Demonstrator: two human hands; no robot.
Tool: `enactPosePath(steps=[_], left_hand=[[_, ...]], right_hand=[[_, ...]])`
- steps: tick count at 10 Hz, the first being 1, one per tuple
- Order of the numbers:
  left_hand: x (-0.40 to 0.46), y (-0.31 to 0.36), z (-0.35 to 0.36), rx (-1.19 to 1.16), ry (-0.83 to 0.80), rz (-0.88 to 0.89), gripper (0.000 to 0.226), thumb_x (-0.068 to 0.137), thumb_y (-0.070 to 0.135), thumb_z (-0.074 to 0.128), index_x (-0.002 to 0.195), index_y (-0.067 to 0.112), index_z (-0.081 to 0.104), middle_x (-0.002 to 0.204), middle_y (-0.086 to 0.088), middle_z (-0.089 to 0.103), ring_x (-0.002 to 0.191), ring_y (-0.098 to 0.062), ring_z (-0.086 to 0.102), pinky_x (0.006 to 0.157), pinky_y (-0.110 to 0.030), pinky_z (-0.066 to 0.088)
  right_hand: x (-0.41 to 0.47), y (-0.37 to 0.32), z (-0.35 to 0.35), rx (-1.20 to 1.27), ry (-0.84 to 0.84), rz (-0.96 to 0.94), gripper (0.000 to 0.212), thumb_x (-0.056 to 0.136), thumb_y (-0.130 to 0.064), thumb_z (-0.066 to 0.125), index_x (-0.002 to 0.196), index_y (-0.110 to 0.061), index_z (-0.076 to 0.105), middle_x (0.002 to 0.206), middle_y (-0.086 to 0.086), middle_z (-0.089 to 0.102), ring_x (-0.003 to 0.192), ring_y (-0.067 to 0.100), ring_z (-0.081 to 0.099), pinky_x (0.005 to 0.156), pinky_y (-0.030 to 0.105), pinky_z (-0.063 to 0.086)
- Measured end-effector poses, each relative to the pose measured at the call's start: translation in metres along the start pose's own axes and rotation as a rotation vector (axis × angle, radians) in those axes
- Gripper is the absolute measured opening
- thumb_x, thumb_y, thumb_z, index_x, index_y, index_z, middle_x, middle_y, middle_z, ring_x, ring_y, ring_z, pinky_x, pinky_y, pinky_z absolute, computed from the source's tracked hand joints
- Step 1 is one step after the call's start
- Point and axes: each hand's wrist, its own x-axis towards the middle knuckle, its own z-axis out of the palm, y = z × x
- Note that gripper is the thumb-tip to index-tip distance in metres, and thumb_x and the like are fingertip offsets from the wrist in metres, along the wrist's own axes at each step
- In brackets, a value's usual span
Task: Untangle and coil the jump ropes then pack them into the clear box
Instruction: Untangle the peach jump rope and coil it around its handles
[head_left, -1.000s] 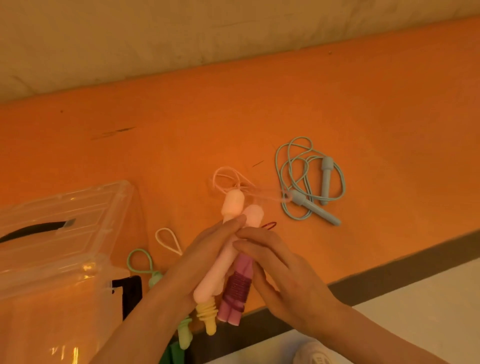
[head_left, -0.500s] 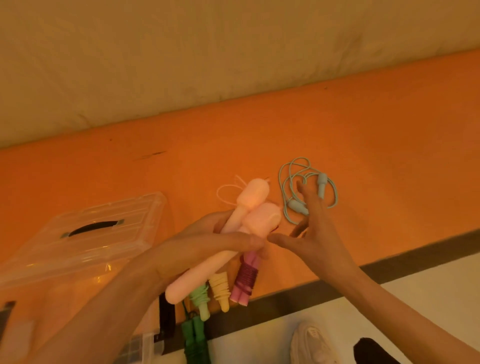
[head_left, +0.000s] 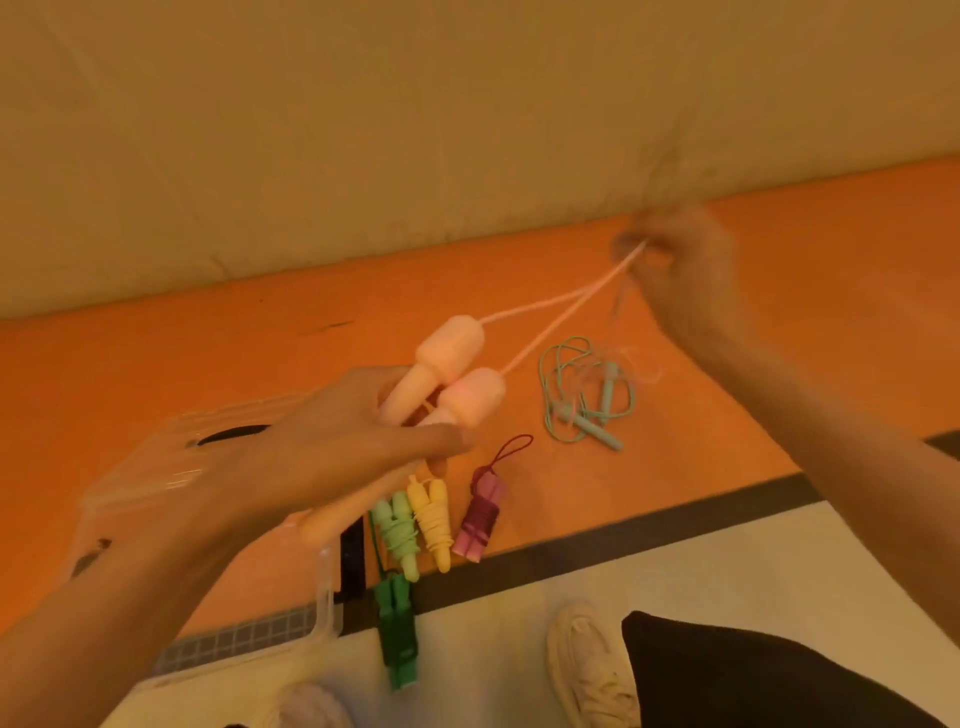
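Since half a second ago the right hand (head_left: 675, 260) has swung from beside the pink handles (head_left: 457, 379) out to the far right, drawing two strands of pink cord (head_left: 566, 317) taut between the hands.

Nearest, the dark green rope (head_left: 397, 634) hangs over the bench's (head_left: 156, 364) near edge, and a nudge from the left forearm could drop it to the floor. Just beyond lie three wound bundles, light green (head_left: 397, 530), yellow (head_left: 434, 514) and purple (head_left: 483, 514), all close to that edge and right under the left hand (head_left: 322, 457), which is wrapped around both pink handles. The clear box (head_left: 156, 467) sits at the near left, mostly behind that arm, lid on.

Further out, the teal rope (head_left: 587, 400) lies loosely looped, and faint pink strands seem to trail across it, though blur makes this uncertain. If so, more pulling could drag or snag the teal loops.

Farthest, the right hand pinches the cord close to the wall, so it has little room left that way. Open bench lies to the far left and right.
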Motion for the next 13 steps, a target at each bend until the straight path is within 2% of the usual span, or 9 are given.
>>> enactPosePath(steps=[1,2,3,4,8,9,10,11,13], left_hand=[[-0.021,0.015,0.002,-0.029,0.105,0.045,0.026,0.071,0.047,0.067,0.08,0.022,0.067,0.07,0.007,0.071,0.055,0.0,0.06,0.053,-0.014,0.046],[-0.041,0.018,0.007,-0.022,0.086,-0.006,0.035,0.064,0.054,0.067,0.087,0.027,0.066,0.073,0.009,0.071,0.061,-0.003,0.064,0.065,-0.025,0.05],[-0.055,0.009,0.022,0.022,0.018,-0.03,0.027,0.07,0.044,0.076,0.087,0.027,0.064,0.068,0.021,0.066,0.06,0.002,0.061,0.06,-0.015,0.049],[-0.059,0.005,0.026,-0.025,0.089,-0.029,0.027,0.07,0.034,0.081,0.085,0.026,0.061,0.061,0.019,0.063,0.055,0.006,0.057,0.055,-0.016,0.046],[-0.068,0.0,0.024,0.031,0.184,0.042,0.028,0.078,0.024,0.075,0.099,0.03,0.06,0.088,0.0,0.065,0.076,-0.013,0.062,0.063,-0.03,0.047],[-0.062,0.0,0.034,0.181,0.259,0.143,0.03,0.082,0.028,0.07,0.105,0.029,0.051,0.087,0.003,0.061,0.076,-0.016,0.061,0.065,-0.039,0.049],[-0.056,0.002,0.034,0.242,0.366,0.164,0.04,0.088,0.038,0.063,0.115,0.034,0.035,0.086,0.008,0.057,0.07,-0.009,0.059,0.057,-0.033,0.048],[-0.052,-0.005,0.036,0.438,0.364,0.119,0.042,0.09,0.044,0.058,0.118,0.028,0.031,0.084,0.01,0.053,0.068,-0.012,0.058,0.057,-0.032,0.045],[-0.051,-0.007,0.046,0.392,0.304,0.148,0.039,0.09,0.047,0.055,0.113,0.024,0.033,0.085,0.007,0.053,0.067,-0.012,0.056,0.055,-0.035,0.047]], right_hand=[[0.005,-0.03,-0.038,0.155,0.313,-0.149,0.016,0.089,-0.018,0.058,0.096,-0.012,0.071,0.116,0.003,0.059,0.107,0.021,0.059,0.089,0.026,0.047],[-0.049,-0.046,-0.021,-0.324,-1.038,0.173,0.015,0.093,-0.019,0.058,0.098,-0.012,0.07,0.105,0.012,0.071,0.089,0.023,0.067,0.074,0.031,0.05],[-0.078,-0.04,-0.019,-0.415,-1.224,0.14,0.012,0.089,-0.011,0.062,0.097,-0.011,0.072,0.088,0.006,0.071,0.07,0.011,0.058,0.059,0.025,0.04],[-0.05,-0.038,-0.046,-0.248,-0.418,0.149,0.024,0.086,0.002,0.055,0.099,-0.008,0.073,0.095,0.016,0.071,0.086,0.027,0.062,0.065,0.03,0.039],[-0.074,-0.019,-0.079,-0.164,-0.245,0.438,0.01,0.085,-0.006,0.063,0.084,0.001,0.07,0.072,0.012,0.068,0.065,0.025,0.067,0.058,0.03,0.048],[-0.06,-0.042,-0.108,-0.098,0.436,-0.041,0.018,0.083,0.001,0.054,0.096,-0.001,0.067,0.105,0.006,0.057,0.097,0.02,0.06,0.078,0.022,0.043],[-0.059,-0.044,-0.113,-0.142,0.273,-0.12,0.016,0.091,-0.004,0.053,0.099,-0.01,0.065,0.117,0.002,0.056,0.107,0.018,0.056,0.088,0.025,0.043],[-0.078,-0.029,-0.094,-0.446,-0.768,0.364,0.012,0.091,-0.018,0.064,0.094,-0.008,0.071,0.085,0.007,0.071,0.07,0.015,0.062,0.061,0.027,0.043],[-0.071,-0.023,-0.087,-0.47,-0.601,0.48,0.025,0.095,-0.017,0.057,0.11,0.001,0.065,0.103,0.022,0.065,0.093,0.035,0.059,0.065,0.033,0.041]])
